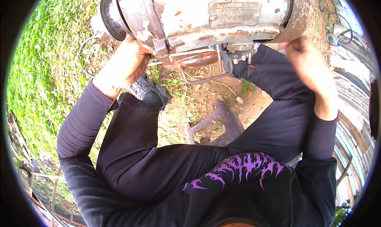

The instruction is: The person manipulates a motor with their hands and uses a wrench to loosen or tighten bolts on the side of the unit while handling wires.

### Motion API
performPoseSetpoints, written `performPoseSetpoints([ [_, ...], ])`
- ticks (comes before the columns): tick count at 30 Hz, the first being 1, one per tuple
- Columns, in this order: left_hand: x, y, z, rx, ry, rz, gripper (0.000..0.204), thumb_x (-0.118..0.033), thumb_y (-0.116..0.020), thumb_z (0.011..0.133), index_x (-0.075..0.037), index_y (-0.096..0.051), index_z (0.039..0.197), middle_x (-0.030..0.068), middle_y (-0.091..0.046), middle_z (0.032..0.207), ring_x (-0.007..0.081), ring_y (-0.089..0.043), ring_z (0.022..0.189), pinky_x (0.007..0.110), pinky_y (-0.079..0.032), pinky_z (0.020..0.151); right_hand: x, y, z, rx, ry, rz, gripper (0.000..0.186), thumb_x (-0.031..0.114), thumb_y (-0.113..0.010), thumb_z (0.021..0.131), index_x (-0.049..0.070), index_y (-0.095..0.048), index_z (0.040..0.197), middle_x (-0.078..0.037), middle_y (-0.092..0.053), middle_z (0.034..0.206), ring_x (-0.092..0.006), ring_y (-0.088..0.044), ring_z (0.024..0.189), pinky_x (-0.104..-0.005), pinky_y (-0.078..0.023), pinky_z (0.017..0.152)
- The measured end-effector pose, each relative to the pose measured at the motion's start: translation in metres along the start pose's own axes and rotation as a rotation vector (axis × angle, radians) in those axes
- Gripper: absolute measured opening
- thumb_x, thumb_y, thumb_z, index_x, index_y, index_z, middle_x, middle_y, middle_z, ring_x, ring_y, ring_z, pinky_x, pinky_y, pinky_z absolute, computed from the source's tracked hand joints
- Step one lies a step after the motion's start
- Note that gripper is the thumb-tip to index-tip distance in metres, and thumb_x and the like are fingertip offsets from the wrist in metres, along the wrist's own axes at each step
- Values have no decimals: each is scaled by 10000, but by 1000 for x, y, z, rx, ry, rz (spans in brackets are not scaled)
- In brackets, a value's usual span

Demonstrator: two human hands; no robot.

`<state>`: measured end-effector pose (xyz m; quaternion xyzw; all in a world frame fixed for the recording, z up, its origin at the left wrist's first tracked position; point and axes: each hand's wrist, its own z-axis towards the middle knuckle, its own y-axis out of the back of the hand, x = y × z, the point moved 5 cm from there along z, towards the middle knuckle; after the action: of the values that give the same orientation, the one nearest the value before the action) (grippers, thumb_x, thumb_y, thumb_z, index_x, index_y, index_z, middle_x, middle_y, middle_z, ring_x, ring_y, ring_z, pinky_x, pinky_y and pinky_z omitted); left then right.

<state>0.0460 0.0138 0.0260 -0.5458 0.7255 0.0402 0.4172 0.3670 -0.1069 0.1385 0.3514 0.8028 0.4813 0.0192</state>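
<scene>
A rusty cylindrical machine (pixel 186 17), like an electric motor or generator with worn white paint, lies crosswise in front of me. It carries a metal nameplate (pixel 235 15) and has a dark pulley (pixel 113 19) at its left end. My left hand (pixel 134 62) is closed around the lower edge beside the pulley; some fingertips are hidden behind the casing. At the other end, my right hand (pixel 307 62) is curled closed against or just below the rusty rim, and what its fingers hold is hidden. A bent metal handle (pixel 208 81) and a bracket with bolts hang beneath the casing.
My knees are spread on both sides of the machine, with a dark shoe (pixel 149 88) below my left hand. A brownish plastic seat frame (pixel 226 120) stands between my legs on bare soil. Grass (pixel 47 68) grows at left; corrugated sheets (pixel 351 92) and a black cable (pixel 349 30) lie at right.
</scene>
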Motion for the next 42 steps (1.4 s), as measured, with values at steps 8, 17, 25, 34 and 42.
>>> performPoseSetpoints([
  [8, 5, -17, 5, 153, -7, 154, 479, 46, -699, 812, -26, -558, 1264, 92, -591, 1268, 205, -531, 1194, 358, -398, 1046, 11, -77, 13, 84, -112, 780, 242, -62, -493, 753, -67, -590, 975, -85, -588, 838, -143, -567, 765, -275, -481, 730],
  [17, 13, -13, 4, 178, -197, 150, 210, 62, -667, 817, 7, -656, 1020, 32, -678, 914, 95, -624, 823, 238, -506, 749, -1, -122, 35, 383, -186, 1521, 189, -132, -445, 769, -122, -583, 898, -177, -609, 859, -218, -572, 729, -311, -474, 613],
  [25, -1, -21, -4, 206, -115, 332, 345, 99, -602, 823, 35, -571, 1160, 96, -653, 1093, 150, -646, 931, 287, -563, 820, -32, -152, 68, 900, -69, 1734, 412, 123, -482, 961, -108, -431, 1298, -269, -606, 1135, -328, -669, 887, -393, -573, 685],
  [34, 5, -9, 3, 271, -407, 576, 304, 18, -660, 831, 24, -604, 1129, 101, -672, 1084, 138, -642, 929, 285, -545, 822, -29, -162, 81, 946, 34, 1687, 439, 236, -479, 995, -36, -443, 1337, -245, -588, 1212, -357, -655, 982, -482, -594, 791],
  [42, -7, -12, -5, 132, -322, 838, 302, -102, -770, 763, -13, -648, 1025, 62, -620, 916, 148, -566, 869, 312, -458, 808, -34, -171, 83, 873, -29, 1653, 393, 200, -520, 979, -33, -495, 1295, -203, -619, 1184, -311, -653, 1002, -463, -588, 791],
])
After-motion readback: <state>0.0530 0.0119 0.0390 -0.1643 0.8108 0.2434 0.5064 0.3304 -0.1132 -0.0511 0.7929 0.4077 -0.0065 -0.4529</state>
